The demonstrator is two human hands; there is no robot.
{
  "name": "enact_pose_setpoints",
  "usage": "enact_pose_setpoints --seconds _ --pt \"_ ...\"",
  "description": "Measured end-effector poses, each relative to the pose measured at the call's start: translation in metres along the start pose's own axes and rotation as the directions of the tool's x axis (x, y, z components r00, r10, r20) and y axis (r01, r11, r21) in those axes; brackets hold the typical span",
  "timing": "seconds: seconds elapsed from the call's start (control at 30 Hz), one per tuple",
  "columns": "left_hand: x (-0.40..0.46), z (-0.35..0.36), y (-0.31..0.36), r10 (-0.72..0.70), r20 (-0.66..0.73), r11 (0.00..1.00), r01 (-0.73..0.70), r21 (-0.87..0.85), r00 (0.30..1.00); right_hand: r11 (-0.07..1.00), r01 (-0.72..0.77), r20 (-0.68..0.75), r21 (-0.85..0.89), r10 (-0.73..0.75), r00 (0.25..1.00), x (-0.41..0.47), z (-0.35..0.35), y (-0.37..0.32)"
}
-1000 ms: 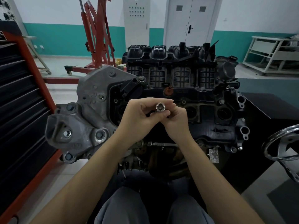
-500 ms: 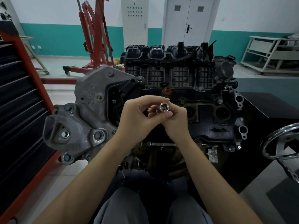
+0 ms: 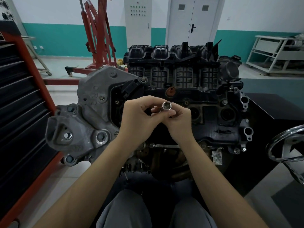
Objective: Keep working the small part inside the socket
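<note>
A small chrome socket (image 3: 166, 105) with a square drive hole facing me is held up in front of a black engine (image 3: 205, 102). My right hand (image 3: 180, 120) pinches the socket from below and the right. My left hand (image 3: 139, 117) has its fingers curled and its fingertips meet the socket's left side, where a small metal part shows between the fingers. Both hands hover above the engine's valve cover, touching nothing else. A grey cast bracket (image 3: 85, 122) with several bolts is mounted on the engine's left end.
A black and red tool cabinet (image 3: 21, 112) stands at my left. A red engine hoist (image 3: 97, 38) stands behind on the floor. A chrome handwheel (image 3: 286, 145) sits at the right edge. Far right is a white metal rack (image 3: 276, 55). My knees are below the engine.
The socket has been turned slightly between my fingers and now sits a little higher; my left fingers have loosened and spread apart from it. The engine has not moved.
</note>
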State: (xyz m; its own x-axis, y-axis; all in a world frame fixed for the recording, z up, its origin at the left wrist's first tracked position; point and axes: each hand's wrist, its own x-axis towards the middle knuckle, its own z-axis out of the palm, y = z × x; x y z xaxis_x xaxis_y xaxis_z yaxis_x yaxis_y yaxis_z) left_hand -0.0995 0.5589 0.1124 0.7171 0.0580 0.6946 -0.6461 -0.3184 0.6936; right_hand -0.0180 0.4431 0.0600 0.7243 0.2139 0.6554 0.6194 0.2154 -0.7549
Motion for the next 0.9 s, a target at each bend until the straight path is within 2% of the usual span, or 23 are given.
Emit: enact_pose_setpoints --seconds 0.07,0.17,0.27,0.43,0.57,0.63,0.77,0.83,0.9 --pt "-0.0002 -0.0004 0.0004 0.005 0.003 1.000 -0.004 -0.006 1.000 1.000 0.008 0.034 -0.002 -0.008 0.999 0.0000 -0.0025 0.0001" --pt "0.0009 -0.0043 0.0007 -0.017 0.065 0.993 0.025 -0.117 0.998 1.000 0.003 0.082 0.021 -0.005 0.997 0.0007 -0.0048 -0.0013" --pt "0.0025 -0.0061 -0.0001 -0.033 0.123 0.991 0.048 -0.121 0.992 1.000 -0.010 0.041 0.024 0.009 0.999 0.0006 -0.0019 -0.0016" --pt "0.0024 -0.0016 -0.0003 -0.006 0.000 1.000 0.006 0.025 1.000 1.000 0.012 0.012 0.005 -0.012 1.000 0.0006 0.0001 -0.0007" --pt "0.0026 -0.0036 -0.0034 -0.033 0.080 0.999 0.037 -0.040 0.996 0.999 0.033 0.109 -0.017 -0.031 0.994 0.0006 -0.0023 -0.0051" --pt "0.0029 -0.0040 -0.0026 -0.040 0.123 0.997 0.049 -0.068 0.992 1.000 0.016 0.097 -0.026 -0.014 0.995 0.0007 -0.0022 -0.0042" --pt "0.0014 0.0000 -0.0015 0.009 0.037 0.999 -0.008 -0.031 0.999 1.000 0.000 0.016 -0.007 0.000 1.000 0.0014 -0.0004 -0.0023" --pt "0.0007 -0.0001 -0.0022 0.013 0.013 1.000 -0.013 -0.027 1.000 1.000 0.013 0.036 -0.014 -0.013 0.999 0.0013 -0.0014 -0.0021" --pt "0.0010 -0.0015 -0.0021 -0.009 0.055 0.998 0.013 -0.067 0.998 1.000 0.024 0.083 -0.015 -0.023 0.996 0.0005 -0.0042 -0.0026"
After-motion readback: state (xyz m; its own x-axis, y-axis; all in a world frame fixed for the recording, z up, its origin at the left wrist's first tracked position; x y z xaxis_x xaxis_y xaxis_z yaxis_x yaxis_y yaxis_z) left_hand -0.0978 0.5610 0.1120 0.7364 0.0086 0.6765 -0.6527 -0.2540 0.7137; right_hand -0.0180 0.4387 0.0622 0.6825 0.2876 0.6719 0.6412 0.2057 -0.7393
